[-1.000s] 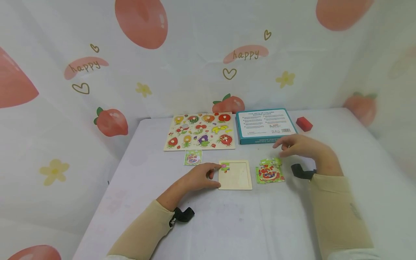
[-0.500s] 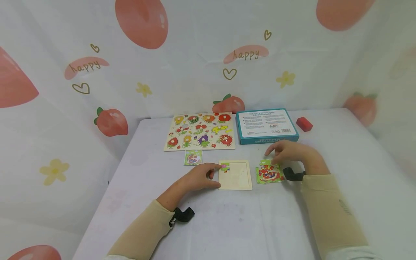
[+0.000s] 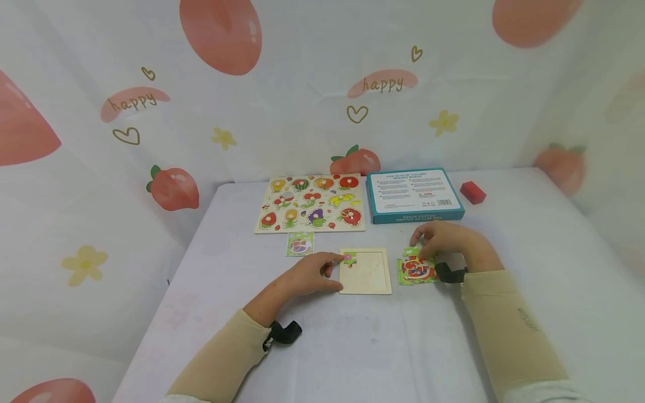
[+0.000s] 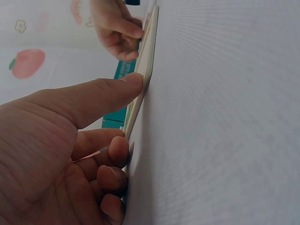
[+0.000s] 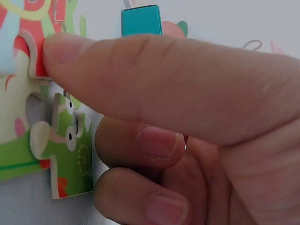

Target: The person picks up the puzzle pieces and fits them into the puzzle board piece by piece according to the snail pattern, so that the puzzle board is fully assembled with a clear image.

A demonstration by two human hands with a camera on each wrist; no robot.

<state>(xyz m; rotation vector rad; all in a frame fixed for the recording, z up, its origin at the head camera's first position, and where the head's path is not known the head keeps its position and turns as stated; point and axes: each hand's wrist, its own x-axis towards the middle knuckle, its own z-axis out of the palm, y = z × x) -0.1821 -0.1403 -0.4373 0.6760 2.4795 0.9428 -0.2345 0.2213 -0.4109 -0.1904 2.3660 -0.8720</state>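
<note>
A square wooden puzzle tray [image 3: 370, 278] lies flat mid-table, a green-pink puzzle piece [image 3: 352, 261] in its far left corner. My left hand [image 3: 312, 274] rests at the tray's left side, thumb at the near corner, index fingertip by that piece. In the left wrist view the thumb [image 4: 108, 93] presses the tray's edge. Right of the tray is a heap of puzzle pieces [image 3: 417, 272]. Over it is my right hand [image 3: 445, 238], thumb [image 5: 140, 79] touching a red piece [image 5: 40, 58], index fingertip apart from it. A green piece with eyes [image 5: 72, 154] lies below the thumb.
A fruit peg board [image 3: 309, 204] stands behind the tray, beside a teal-edged box [image 3: 415, 193]. A red block [image 3: 472, 192] lies to the box's right. In front of the peg board is a small picture card [image 3: 299, 244].
My right hand has moved left and slightly down, from beside the box's front edge to over the heap of pieces. The left hand and tray stay in place.
</note>
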